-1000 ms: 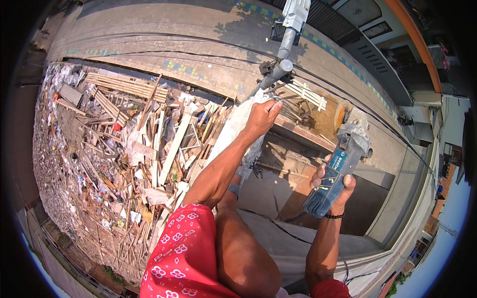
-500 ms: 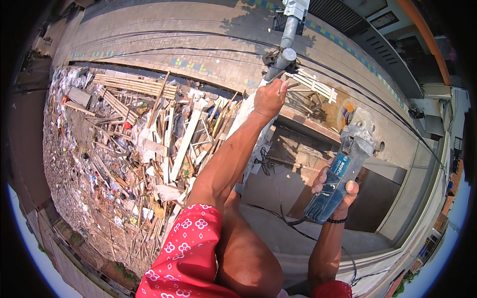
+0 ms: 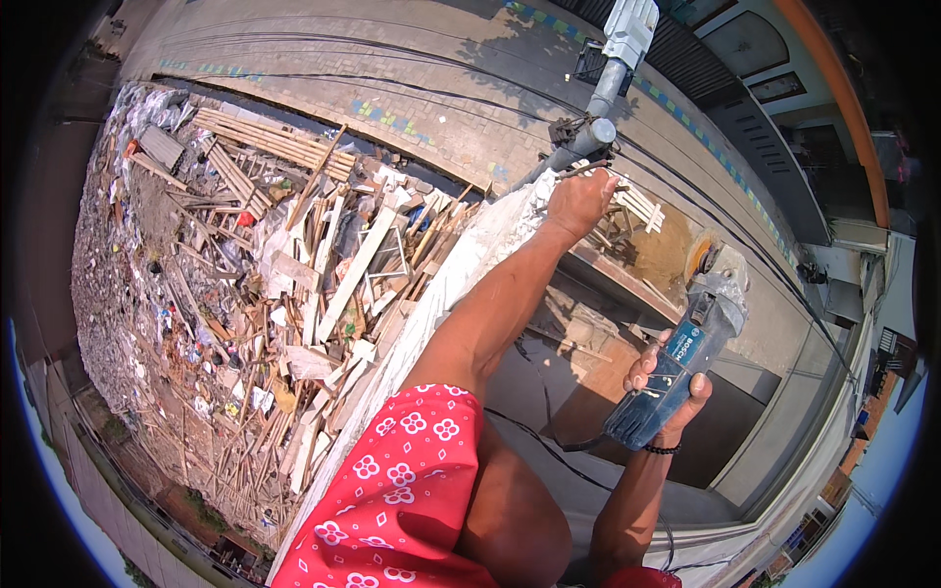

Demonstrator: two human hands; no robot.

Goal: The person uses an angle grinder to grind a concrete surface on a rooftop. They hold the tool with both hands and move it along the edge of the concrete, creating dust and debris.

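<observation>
My left hand (image 3: pixel 578 203) is closed at the end of a rough white wall top (image 3: pixel 510 220), just below a grey pole (image 3: pixel 571 147) wrapped with dark cables. What its fingers grip is hidden. My right hand (image 3: pixel 674 410) grips a dusty blue-and-grey angle grinder (image 3: pixel 671 363), whose yellowish disc (image 3: pixel 698 257) points up, away from me. A black cord runs from the grinder's lower end. My red patterned shorts (image 3: pixel 382 510) and bare knee (image 3: pixel 515 529) are below my arms.
A heap of timber, bamboo and rubbish (image 3: pixel 265 304) lies far below on the left. Beyond are a paved street (image 3: pixel 323 49), overhead wires, a streetlight (image 3: pixel 627 29) and a house front (image 3: pixel 804 118). A concrete recess (image 3: pixel 735 441) drops away on the right, beside loose cables.
My left hand and forearm have shifted right, still up by the pole. The grinder sits slightly lower and further right in the picture. The view has swayed a little.
</observation>
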